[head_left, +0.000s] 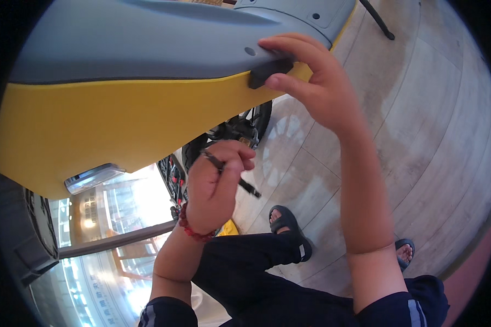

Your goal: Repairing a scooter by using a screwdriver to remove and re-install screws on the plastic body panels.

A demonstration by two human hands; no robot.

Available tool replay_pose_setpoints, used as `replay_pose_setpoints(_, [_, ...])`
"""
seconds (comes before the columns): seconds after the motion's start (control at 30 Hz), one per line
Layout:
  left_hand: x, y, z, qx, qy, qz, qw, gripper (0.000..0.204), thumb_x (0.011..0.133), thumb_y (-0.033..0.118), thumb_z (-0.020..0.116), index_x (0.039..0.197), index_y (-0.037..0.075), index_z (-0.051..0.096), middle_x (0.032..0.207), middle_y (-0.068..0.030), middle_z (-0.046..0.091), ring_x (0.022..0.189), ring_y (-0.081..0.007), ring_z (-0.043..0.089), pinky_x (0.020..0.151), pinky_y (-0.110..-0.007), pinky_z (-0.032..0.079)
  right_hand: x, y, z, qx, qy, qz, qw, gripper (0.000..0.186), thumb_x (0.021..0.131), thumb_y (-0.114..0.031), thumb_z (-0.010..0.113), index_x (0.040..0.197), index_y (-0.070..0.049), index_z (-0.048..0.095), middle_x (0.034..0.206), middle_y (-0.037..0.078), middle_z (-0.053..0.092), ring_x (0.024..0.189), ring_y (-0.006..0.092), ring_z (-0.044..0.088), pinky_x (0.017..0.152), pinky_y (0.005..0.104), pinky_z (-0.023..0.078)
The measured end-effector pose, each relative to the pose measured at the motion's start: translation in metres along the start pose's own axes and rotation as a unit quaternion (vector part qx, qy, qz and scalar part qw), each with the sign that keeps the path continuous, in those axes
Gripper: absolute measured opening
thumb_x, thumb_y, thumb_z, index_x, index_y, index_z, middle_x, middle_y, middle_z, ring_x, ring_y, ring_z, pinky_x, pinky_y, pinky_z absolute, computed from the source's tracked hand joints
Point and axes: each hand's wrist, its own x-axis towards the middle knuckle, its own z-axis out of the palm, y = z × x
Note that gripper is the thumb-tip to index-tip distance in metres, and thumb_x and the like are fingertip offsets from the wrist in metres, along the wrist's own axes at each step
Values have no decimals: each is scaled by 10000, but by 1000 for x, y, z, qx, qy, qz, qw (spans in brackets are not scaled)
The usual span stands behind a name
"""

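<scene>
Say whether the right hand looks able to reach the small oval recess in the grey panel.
Probably yes: the right hand is just beside the oval recess, and nothing visible covers it.

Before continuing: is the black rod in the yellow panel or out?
Out: the left hand holds the black rod, both ends clear of the yellow panel.

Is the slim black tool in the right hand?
No, the left hand, wearing a red beaded bracelet, holds the slim black tool.
</scene>
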Motion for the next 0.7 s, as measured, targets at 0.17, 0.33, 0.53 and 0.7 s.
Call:
replay_pose_setpoints(0.17, [7, 23, 4, -61, -5, -33, 998, 156, 987, 8, 430, 1034, -19, 577, 918, -89, 630, 698, -88, 586, 664, -225, 489, -8, 18, -15, -19, 32, 62, 997, 363, 783, -108, 764, 1126, -37, 666, 1143, 92, 633, 1095, 234, 598, 966, 330, 448])
replay_pose_setpoints(0.33, [9, 32, 9, -20, -2, -117, 993, 152, 963, 14, 497, 1018, -7, 637, 804, -20, 617, 654, -53, 538, 624, -216, 440, -31, 13, -13, -59, 96, 86, 990, 428, 750, -118, 782, 1147, -29, 650, 1119, 115, 637, 1093, 278, 600, 956, 347, 461])
replay_pose_setpoints(0.53, [1, 63, -2, 75, 62, -102, 990, 153, 910, -30, 543, 993, 0, 667, 821, -69, 635, 687, -107, 562, 645, -244, 440, -18, -25, -12, -39, 72, 42, 996, 532, 748, -150, 783, 1235, -40, 600, 1206, 125, 595, 1152, 298, 558, 991, 377, 432])
replay_pose_setpoints(0.7, [-9, 104, -39, 211, 161, 77, 961, 200, 897, -59, 493, 1005, -10, 654, 884, -105, 591, 682, -116, 544, 634, -251, 429, 13, -72, 20, 8, -6, -47, 999, 625, 770, -176, 789, 1328, -33, 546, 1315, 144, 543, 1187, 299, 539, 1007, 353, 424])
